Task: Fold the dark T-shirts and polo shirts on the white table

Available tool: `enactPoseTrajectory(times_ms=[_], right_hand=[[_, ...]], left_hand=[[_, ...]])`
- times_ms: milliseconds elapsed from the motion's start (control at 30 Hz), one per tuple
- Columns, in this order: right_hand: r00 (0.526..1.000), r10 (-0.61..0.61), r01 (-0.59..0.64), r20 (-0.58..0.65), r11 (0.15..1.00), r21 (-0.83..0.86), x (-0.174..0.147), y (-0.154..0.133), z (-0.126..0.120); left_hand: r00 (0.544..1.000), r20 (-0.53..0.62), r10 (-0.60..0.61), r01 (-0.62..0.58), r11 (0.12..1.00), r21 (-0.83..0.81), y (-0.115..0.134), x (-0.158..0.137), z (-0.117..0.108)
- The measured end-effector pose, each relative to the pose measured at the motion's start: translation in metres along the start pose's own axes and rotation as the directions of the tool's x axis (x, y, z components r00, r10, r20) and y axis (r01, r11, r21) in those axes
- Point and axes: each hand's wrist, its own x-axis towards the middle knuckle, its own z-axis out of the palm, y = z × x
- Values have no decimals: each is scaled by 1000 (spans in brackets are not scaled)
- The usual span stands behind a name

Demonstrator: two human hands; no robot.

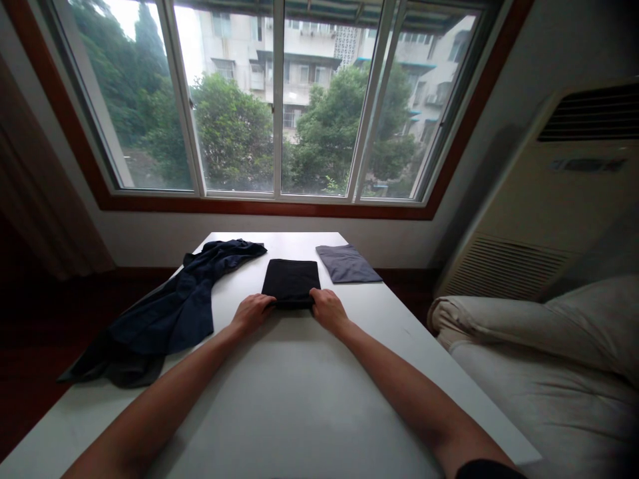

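Observation:
A black garment [291, 279], folded into a neat rectangle, lies flat on the white table [299, 392]. My left hand [253, 311] pinches its near left corner, fingers closed over the edge. At the near right corner, my right hand [327, 307] grips the same cloth between thumb and fingers. To the right and a little farther off rests a folded grey garment [347, 264], touched by neither hand. Dark navy clothing [174, 313] is heaped loosely along the table's left side. What kind of garment the black one is, I cannot tell.
Part of the navy pile hangs over the table's left edge. A beige sofa [539, 332] stands close on the right, with a floor-standing air conditioner [564, 186] behind it. Beyond the table's far end is a wall with a wide window [277, 113]. A curtain [44, 173] hangs at left.

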Motion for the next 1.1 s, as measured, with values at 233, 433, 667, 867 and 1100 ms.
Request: enactPoseTrajectory(times_ms=[233, 433, 667, 867, 1100], right_hand=[[996, 87, -87, -21, 996, -25, 0, 6, 0], [989, 144, -143, 21, 989, -27, -1, 8, -2], [996, -81, 81, 41, 997, -1, -6, -21, -19], [983, -161, 162, 88, 987, -6, -7, -37, -12], [962, -149, 155, 229, 988, -9, -7, -34, -4]], left_hand=[[996, -64, -54, 53, 998, -14, -19, -3, -6], [993, -61, -104, 107, 993, 50, -16, -2, -4], [996, -30, -81, 82, 994, 66, -10, -4, -5], [999, -29, 14, -12, 998, 61, -6, -5, -7], [952, -46, 302, -300, 953, 51, 15, -5, -10]])
